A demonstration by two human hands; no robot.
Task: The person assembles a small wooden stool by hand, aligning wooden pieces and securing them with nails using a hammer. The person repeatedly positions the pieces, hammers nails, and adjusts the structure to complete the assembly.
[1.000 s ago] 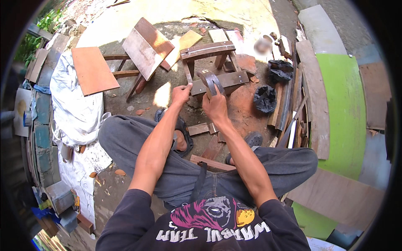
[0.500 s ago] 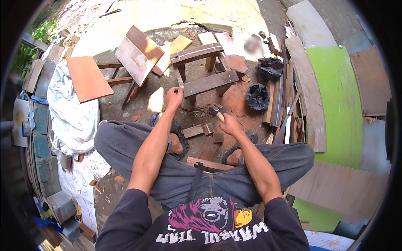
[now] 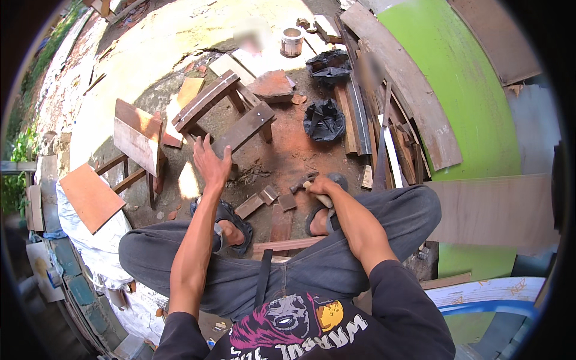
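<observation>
My left hand (image 3: 212,161) is open, its fingers spread beside the left end of a brown plank (image 3: 249,127). Whether the fingertips touch the wood I cannot tell. That plank is the near one of two on a low wooden frame (image 3: 207,101) with short legs, standing on the ground before me. Bright nail or screw heads dot its surface. By my right foot, my right hand (image 3: 324,185) is closed round the pale handle of a hammer (image 3: 302,182), its dark head low over the ground. Small wood blocks (image 3: 257,203) lie between my feet.
At left stand a chair-like wooden piece (image 3: 137,141) and an orange-brown board (image 3: 92,198). Black plastic bags (image 3: 324,120), stacked timber (image 3: 360,120) and a green panel (image 3: 456,90) are on the right. Beyond the frame are a reddish slab (image 3: 271,87) and a can (image 3: 292,42).
My left hand has come off the plank's end and spread its fingers. The hammer has dropped closer to my right foot. The whole view has swung toward the right.
</observation>
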